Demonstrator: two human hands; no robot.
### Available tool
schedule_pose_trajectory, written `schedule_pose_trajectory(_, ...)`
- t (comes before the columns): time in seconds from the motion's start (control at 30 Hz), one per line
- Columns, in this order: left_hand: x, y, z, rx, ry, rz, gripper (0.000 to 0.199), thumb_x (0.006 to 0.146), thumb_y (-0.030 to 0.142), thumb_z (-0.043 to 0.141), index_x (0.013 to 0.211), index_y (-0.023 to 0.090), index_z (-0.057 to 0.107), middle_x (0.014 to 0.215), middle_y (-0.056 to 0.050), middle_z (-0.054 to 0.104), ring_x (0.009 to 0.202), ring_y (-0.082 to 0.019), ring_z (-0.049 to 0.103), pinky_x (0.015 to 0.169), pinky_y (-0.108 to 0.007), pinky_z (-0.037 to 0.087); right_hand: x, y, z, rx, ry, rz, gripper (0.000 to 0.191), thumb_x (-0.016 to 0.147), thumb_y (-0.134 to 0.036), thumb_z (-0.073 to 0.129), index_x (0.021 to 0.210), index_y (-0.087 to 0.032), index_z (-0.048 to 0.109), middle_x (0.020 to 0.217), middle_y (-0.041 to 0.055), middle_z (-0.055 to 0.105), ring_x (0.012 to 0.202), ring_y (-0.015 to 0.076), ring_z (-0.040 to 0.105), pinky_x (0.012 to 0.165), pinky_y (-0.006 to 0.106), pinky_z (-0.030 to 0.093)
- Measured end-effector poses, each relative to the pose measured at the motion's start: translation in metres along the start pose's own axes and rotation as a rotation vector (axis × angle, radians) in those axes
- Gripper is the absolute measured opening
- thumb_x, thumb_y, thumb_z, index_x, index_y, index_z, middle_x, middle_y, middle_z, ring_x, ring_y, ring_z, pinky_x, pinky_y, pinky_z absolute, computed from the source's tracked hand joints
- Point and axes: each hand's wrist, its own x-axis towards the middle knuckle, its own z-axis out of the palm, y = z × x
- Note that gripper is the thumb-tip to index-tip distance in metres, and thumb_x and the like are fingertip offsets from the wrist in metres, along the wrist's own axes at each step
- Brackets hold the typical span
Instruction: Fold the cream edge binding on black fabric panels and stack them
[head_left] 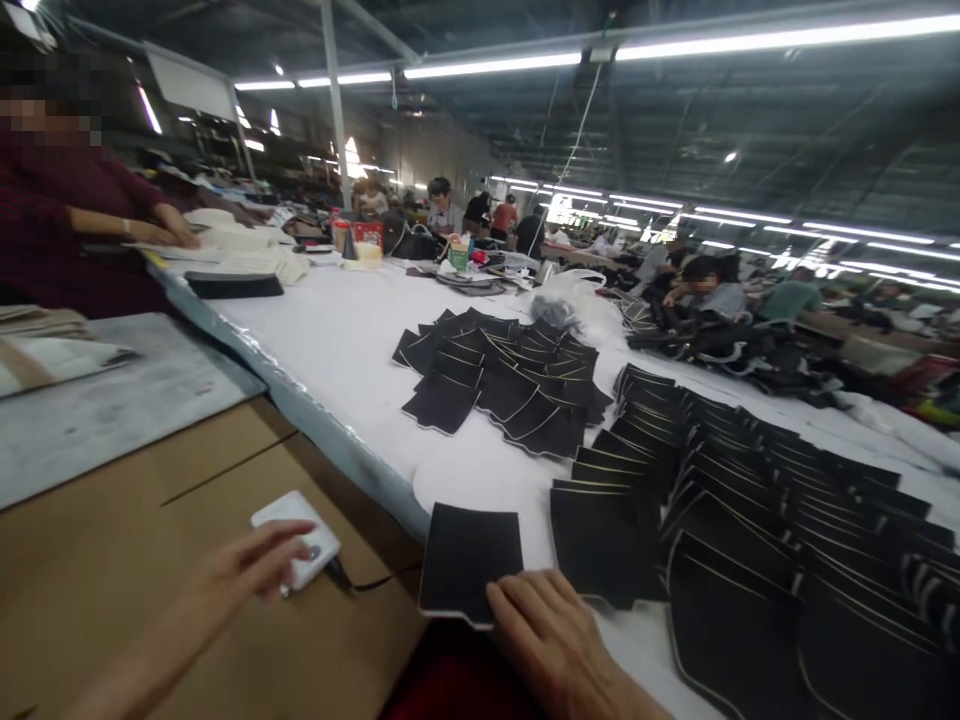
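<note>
My left hand (pixel 259 565) reaches over a white box-shaped device (pixel 304 540) that lies on brown cardboard, a black cable plugged into it. Its fingers are stretched out and a little apart; whether the fingertips touch the device I cannot tell. At the near table edge my right hand (pixel 555 635) has its fingers over the lower right corner of a black panel (pixel 471 555) with a pale edge. Its thumb is hidden. Close by on the right stands a row of overlapping black panels (pixel 600 540). Farther up lies a loose heap of similar panels (pixel 502 375).
The white-covered table (pixel 322 350) runs away from me, with a plastic bag (pixel 577 300) beyond the heap. Left of it are the cardboard (pixel 225 460) and a grey board (pixel 97 400). A person in a dark red top (pixel 67 210) handles pale pieces (pixel 244 245) at far left.
</note>
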Motion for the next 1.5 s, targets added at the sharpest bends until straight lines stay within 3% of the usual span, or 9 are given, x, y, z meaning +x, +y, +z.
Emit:
schedule_pose_trajectory(0.17, -0.025, 0.033, 0.109, -0.332, -0.541, -0.205, 0.052, 0.068, 0.061, 0.073, 0.091, 0.015, 0.065, 0.074, -0.003, 0.064, 0.060, -0.012, 0.054, 0.047, -0.018, 0.037, -0.023, -0.031, -0.002, 0.113, 0.046, -0.109, 0.023, 0.097, -0.011, 0.038, 0.108, -0.012, 0.058, 0.078, 0.0051, 0.070, 0.064, 0.0172, 0.057, 0.061, 0.033, 0.041)
schedule_pose_trajectory(0.33, -0.045, 0.021, 0.155, -0.276, -0.690, -0.161, 0.045, 0.057, 0.045, 0.083, 0.076, 0.013, 0.058, 0.059, 0.005, 0.049, 0.052, -0.007, 0.037, 0.046, -0.018, 0.023, -0.063, -0.047, 0.004, 0.292, 0.069, -0.006, 0.014, 0.098, -0.030, 0.050, 0.104, -0.022, 0.060, 0.086, 0.0011, 0.070, 0.072, 0.0170, 0.062, 0.066, 0.032, 0.046)
schedule_pose_trajectory(0.47, -0.076, 0.007, 0.165, -0.349, -0.768, -0.193, 0.042, 0.066, 0.047, 0.078, 0.086, 0.015, 0.059, 0.066, 0.004, 0.052, 0.057, -0.009, 0.041, 0.049, -0.019, 0.026, -0.080, -0.048, -0.009, 0.504, -0.026, 0.550, 0.056, 0.086, -0.041, 0.065, 0.134, -0.021, 0.044, 0.129, 0.0141, 0.056, 0.117, 0.0285, 0.054, 0.096, 0.044, 0.047)
schedule_pose_trajectory(0.53, -0.089, 0.006, 0.168, -0.334, -0.822, -0.227, 0.044, 0.068, 0.049, 0.077, 0.092, 0.017, 0.060, 0.072, 0.003, 0.054, 0.063, -0.011, 0.044, 0.054, -0.020, 0.031, -0.082, -0.047, -0.014, 0.666, -0.128, 0.793, 0.053, 0.087, -0.024, 0.062, 0.136, -0.022, 0.042, 0.129, 0.0117, 0.056, 0.120, 0.0254, 0.053, 0.103, 0.043, 0.044)
schedule_pose_trajectory(0.63, -0.094, 0.009, 0.171, -0.153, -0.783, -0.168, 0.049, 0.071, 0.063, 0.069, 0.090, 0.019, 0.062, 0.079, 0.000, 0.056, 0.073, -0.015, 0.047, 0.063, -0.023, 0.038, -0.082, -0.048, -0.018, 0.894, -0.228, 0.899, 0.041, 0.086, -0.016, 0.058, 0.126, -0.023, 0.051, 0.124, 0.0060, 0.061, 0.116, 0.0216, 0.056, 0.104, 0.038, 0.043)
schedule_pose_trajectory(0.77, -0.080, 0.018, 0.177, 0.042, -0.700, -0.050, 0.048, 0.079, 0.064, 0.055, 0.072, 0.017, 0.058, 0.070, 0.001, 0.050, 0.069, -0.015, 0.043, 0.062, -0.024, 0.036, -0.078, -0.045, -0.024, 0.994, -0.230, 0.876, 0.034, 0.087, -0.014, 0.057, 0.119, -0.024, 0.054, 0.120, 0.0022, 0.062, 0.114, 0.0194, 0.056, 0.102, 0.033, 0.042)
schedule_pose_trajectory(0.97, -0.061, 0.046, 0.180, 0.255, -0.866, 0.051, 0.027, 0.075, 0.037, 0.058, 0.066, 0.012, 0.064, 0.055, 0.004, 0.042, 0.055, -0.010, 0.033, 0.051, -0.022, 0.024, -0.074, -0.036, -0.026, 0.973, -0.305, 0.780, 0.021, 0.085, -0.012, 0.059, 0.103, -0.023, 0.054, 0.102, -0.0011, 0.062, 0.094, 0.0162, 0.059, 0.086, 0.028, 0.045)
schedule_pose_trajectory(1.13, -0.060, 0.053, 0.179, 0.231, -0.982, -0.085, 0.014, 0.065, 0.027, 0.057, 0.063, 0.014, 0.062, 0.049, 0.005, 0.042, 0.047, -0.009, 0.034, 0.047, -0.022, 0.027, -0.071, -0.038, -0.021, 0.850, -0.359, 0.605, 0.015, 0.089, -0.013, 0.057, 0.101, -0.022, 0.056, 0.100, 0.0004, 0.061, 0.091, 0.0159, 0.055, 0.084, 0.028, 0.044)
schedule_pose_trajectory(1.5, -0.072, 0.033, 0.177, 0.066, -0.816, -0.190, 0.021, 0.061, 0.034, 0.060, 0.056, 0.016, 0.051, 0.048, 0.007, 0.036, 0.049, -0.008, 0.025, 0.048, -0.025, 0.017, -0.058, -0.054, -0.005, 0.632, -0.289, 0.473, 0.019, 0.084, -0.024, 0.071, 0.098, -0.019, 0.059, 0.098, 0.0020, 0.060, 0.092, 0.0182, 0.050, 0.084, 0.034, 0.034)
